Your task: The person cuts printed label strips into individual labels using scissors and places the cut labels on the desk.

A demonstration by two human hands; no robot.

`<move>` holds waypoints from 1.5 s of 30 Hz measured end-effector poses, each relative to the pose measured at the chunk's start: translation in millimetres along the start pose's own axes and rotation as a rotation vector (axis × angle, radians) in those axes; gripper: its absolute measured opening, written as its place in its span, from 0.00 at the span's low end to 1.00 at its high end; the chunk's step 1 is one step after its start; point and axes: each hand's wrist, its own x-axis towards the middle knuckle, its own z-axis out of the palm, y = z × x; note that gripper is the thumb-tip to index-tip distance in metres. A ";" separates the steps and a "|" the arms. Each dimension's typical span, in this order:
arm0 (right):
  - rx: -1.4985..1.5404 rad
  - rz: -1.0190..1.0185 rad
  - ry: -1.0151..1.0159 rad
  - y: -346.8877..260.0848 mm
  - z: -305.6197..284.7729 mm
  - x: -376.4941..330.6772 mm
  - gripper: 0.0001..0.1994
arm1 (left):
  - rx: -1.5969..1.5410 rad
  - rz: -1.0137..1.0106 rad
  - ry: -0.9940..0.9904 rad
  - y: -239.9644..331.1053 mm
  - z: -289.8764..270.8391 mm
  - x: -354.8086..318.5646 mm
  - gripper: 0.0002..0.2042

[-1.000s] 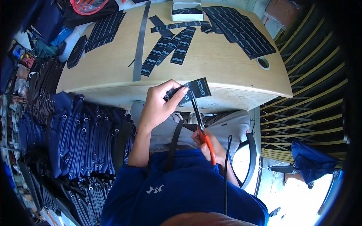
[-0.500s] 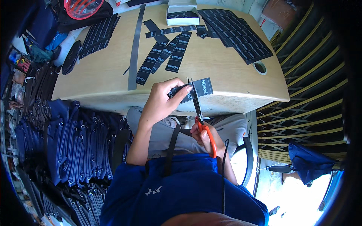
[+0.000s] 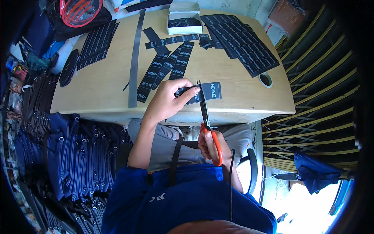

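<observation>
Between its thumb and fingers my left hand [image 3: 168, 97] pinches a short black strip of printed labels [image 3: 212, 90]. My right hand [image 3: 212, 145] grips orange-handled scissors [image 3: 205, 113], whose blades lie across the strip just right of my left thumb. The strip's right end sticks out past the blades, still in line with the rest. Beyond my hands, several cut label strips [image 3: 150, 74] lie overlapping on the wooden table [image 3: 105, 84]. A long grey metal ruler [image 3: 136, 62] lies to the left of them.
An open white box [image 3: 185, 29] with dark pieces stands at the back. Stacked label sheets [image 3: 243, 43] lie back right, near a tape roll [image 3: 265, 80]; more sheets [image 3: 97, 43] lie back left. Bundled blue straps [image 3: 83, 156] hang at left. A folding metal gate [image 3: 311, 97] stands at right.
The view has tilted slightly, so the table sits lower in it. The scissor blades have come closer together across the strip. Both hands keep their holds.
</observation>
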 end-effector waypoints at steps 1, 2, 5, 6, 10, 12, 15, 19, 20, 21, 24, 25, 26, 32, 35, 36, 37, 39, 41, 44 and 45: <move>-0.001 0.000 0.004 -1.0 -1.4 1.7 0.28 | 0.004 0.021 -0.006 -1.0 -0.5 3.8 0.09; -0.001 0.005 0.011 -1.5 -2.6 3.3 0.28 | 0.009 0.041 -0.012 -2.2 -1.1 7.4 0.09; 0.000 -0.004 0.023 -8.2 -5.5 8.2 0.27 | -0.006 0.025 -0.036 -6.6 -3.5 17.5 0.09; 0.004 -0.016 0.027 -10.7 -6.2 10.0 0.27 | -0.007 0.025 -0.035 -6.4 -4.6 20.4 0.09; 0.038 0.061 0.067 -17.8 -8.2 16.7 0.26 | 0.022 0.000 -0.056 -9.4 -6.7 33.4 0.10; 0.037 0.112 0.101 -22.6 -8.3 20.6 0.26 | 0.019 -0.005 -0.052 -11.7 -7.5 38.2 0.11; 0.037 0.129 0.122 -25.7 -10.1 27.5 0.27 | 0.001 -0.061 -0.041 -15.7 -6.3 44.8 0.11; 0.138 0.209 0.135 -26.4 -11.2 25.9 0.25 | 0.012 -0.106 0.031 -31.5 -3.9 44.5 0.11; 0.098 0.144 0.123 -21.6 -12.7 25.7 0.23 | 0.018 -0.115 0.066 -31.5 -4.0 44.6 0.11; 0.057 0.080 0.111 -16.7 -14.1 25.5 0.22 | 0.025 -0.189 0.044 -28.3 -5.7 42.5 0.10; -0.054 -0.023 0.141 -3.8 -13.1 19.5 0.18 | -0.050 -0.014 0.134 -36.9 -2.9 27.7 0.09; 0.032 -0.036 0.123 -6.3 -12.6 17.1 0.20 | -0.044 -0.035 0.106 -31.3 -6.7 22.3 0.08; 0.035 -0.036 0.122 -2.5 -12.6 15.9 0.20 | -0.041 -0.037 0.104 -26.3 -7.3 17.2 0.08; 0.315 -0.187 0.207 3.0 -4.7 0.8 0.31 | -0.245 -0.043 -0.049 -4.0 5.7 -6.5 0.05; 0.351 -0.256 0.311 -1.1 0.8 2.7 0.19 | -0.344 -0.116 -0.188 2.3 16.7 -17.9 0.07; 0.265 -0.250 0.422 -4.2 2.4 5.0 0.14 | -0.355 -0.107 -0.210 4.8 21.4 -20.5 0.08; 0.250 -0.256 0.480 -5.4 3.7 6.3 0.07 | -0.316 -0.065 -0.219 4.8 24.7 -22.8 0.09; 0.402 -0.198 0.488 -18.0 4.3 4.5 0.04 | -0.323 -0.064 -0.232 3.3 31.2 -25.9 0.09; 0.439 -0.204 0.529 -19.0 3.1 6.4 0.03 | -0.338 -0.062 -0.205 6.2 35.9 -27.1 0.11; 0.328 -0.226 0.616 -18.9 -5.5 6.0 0.02 | -0.339 -0.171 -0.226 6.5 32.9 -31.5 0.11; 0.302 -0.209 0.595 -24.6 -10.3 4.2 0.03 | -0.317 -0.263 -0.247 8.2 30.0 -32.5 0.10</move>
